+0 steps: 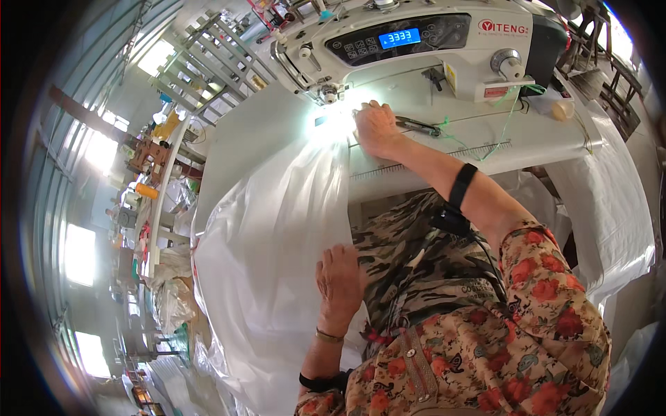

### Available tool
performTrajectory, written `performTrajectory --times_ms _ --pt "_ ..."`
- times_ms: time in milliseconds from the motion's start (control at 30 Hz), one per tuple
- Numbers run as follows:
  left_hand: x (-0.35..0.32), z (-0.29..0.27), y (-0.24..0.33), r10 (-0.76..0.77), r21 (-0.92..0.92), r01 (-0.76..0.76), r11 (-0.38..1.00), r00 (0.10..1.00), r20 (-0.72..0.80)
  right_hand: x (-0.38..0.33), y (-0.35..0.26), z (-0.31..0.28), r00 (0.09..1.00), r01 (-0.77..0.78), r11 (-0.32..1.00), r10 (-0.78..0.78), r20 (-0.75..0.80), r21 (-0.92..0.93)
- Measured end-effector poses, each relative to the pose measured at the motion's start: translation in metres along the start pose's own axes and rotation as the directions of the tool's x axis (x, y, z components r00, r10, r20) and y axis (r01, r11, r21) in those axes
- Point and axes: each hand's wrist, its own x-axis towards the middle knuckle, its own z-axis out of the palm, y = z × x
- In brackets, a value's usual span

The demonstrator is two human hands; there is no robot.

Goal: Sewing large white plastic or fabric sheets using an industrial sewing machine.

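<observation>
A wide white plastic sheet (270, 222) runs from under the head of the sewing machine (409, 41) down over the table's front edge toward me. My right hand (378, 130) rests on the table beside the brightly lit needle area, fingers curled in. Glare hides its fingertips and whatever they pinch at the sheet's end. Lower down, my left hand (340, 283) lies at the sheet's right edge with its fingers bent round the material. Just right of my right hand are dark-handled thread snips (420, 127).
Green thread (510, 128) trails over the tabletop (409, 90), past a printed ruler strip (472, 150). A small pale spool-like piece (562, 109) sits at the right. More white sheeting (607, 215) hangs at the table's right end. A cluttered side bench (163, 201) stands left.
</observation>
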Motion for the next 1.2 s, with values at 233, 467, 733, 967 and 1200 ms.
performTrajectory --times_ms 233,467,733,967,1200 --pt "-0.016 0.009 -0.021 -0.144 -0.024 0.144 0.989 0.990 -0.010 0.026 -0.007 0.008 0.989 -0.129 0.987 0.135 0.057 -0.094" --pt "-0.003 -0.044 -0.021 -0.261 -0.751 0.149 0.644 0.965 -0.033 0.043 0.010 0.026 0.991 -0.129 0.988 0.132 0.029 -0.089" --pt "0.021 -0.010 0.034 0.044 -0.708 0.081 0.702 0.987 0.156 0.047 0.007 0.028 0.997 -0.054 0.991 0.061 0.049 -0.125" --pt "-0.010 -0.011 0.009 -0.091 -0.877 0.232 0.421 0.973 0.213 0.013 0.007 0.014 0.993 0.034 0.999 -0.033 -0.111 0.007" --pt "-0.062 0.019 -0.023 -0.494 -0.525 0.440 0.729 0.869 0.043 -0.138 -0.029 -0.052 0.902 0.410 0.897 -0.373 -0.217 0.163"
